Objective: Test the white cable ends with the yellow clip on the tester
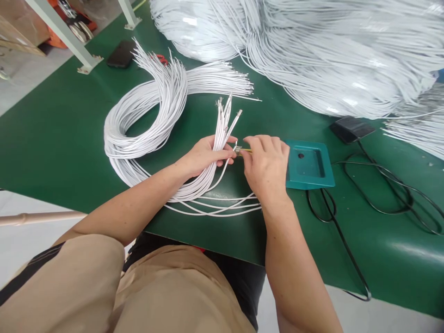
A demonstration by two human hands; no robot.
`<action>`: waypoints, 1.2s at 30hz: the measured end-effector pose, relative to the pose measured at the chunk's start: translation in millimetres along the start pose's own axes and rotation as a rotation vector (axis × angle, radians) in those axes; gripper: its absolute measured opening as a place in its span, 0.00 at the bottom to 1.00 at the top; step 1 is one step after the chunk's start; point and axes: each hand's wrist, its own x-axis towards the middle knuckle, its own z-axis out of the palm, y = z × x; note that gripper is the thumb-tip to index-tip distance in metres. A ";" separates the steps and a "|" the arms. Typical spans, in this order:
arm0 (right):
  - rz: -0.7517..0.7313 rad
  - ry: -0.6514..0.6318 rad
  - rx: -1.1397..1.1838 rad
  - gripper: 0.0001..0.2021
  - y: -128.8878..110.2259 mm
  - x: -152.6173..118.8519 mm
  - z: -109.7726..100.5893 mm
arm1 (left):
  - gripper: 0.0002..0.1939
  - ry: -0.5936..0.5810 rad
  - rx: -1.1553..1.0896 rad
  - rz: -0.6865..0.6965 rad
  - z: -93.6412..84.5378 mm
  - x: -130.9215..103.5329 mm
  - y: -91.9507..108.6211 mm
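Note:
My left hand [211, 155] is closed around a bunch of white cables [222, 127], whose ends stick up above the thumb. Its fingertips also hold one cable end out to the right. Close against that end is my right hand [265, 162], with thumb and fingers pinched on a thin yellow tool [247, 150]; the palm hides most of it, so its kind cannot be made out. From the left hand the bunch curves down and left into a large white coil [121, 120]. A few loose cables pass below the right wrist.
Right of my right hand lies a teal tray [328, 169] with a black cord [347, 249] trailing from beneath. A huge heap of white cables [329, 51] covers the far side. A black device [350, 128], a dark phone-like object [121, 54] and a metal post [69, 39] stand around.

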 end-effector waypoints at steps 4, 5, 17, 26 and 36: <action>0.045 -0.147 -0.044 0.10 9.3 2.5 -5.8 | 0.22 0.033 0.157 0.041 -1.5 1.3 -1.8; 0.042 -0.185 -0.034 0.11 11.3 3.2 -6.7 | 0.22 0.037 0.187 0.047 -1.8 1.4 -2.0; 0.046 -0.199 -0.012 0.11 23.7 9.3 -5.4 | 0.23 0.029 0.316 0.048 -6.4 4.0 -9.9; 0.032 -0.104 -0.011 0.07 23.7 4.3 -8.6 | 0.22 0.022 0.390 0.045 -4.4 8.5 -14.5; 0.357 0.047 -0.178 0.17 41.9 -10.5 -2.0 | 0.24 0.014 0.309 -0.019 -6.8 2.9 -2.3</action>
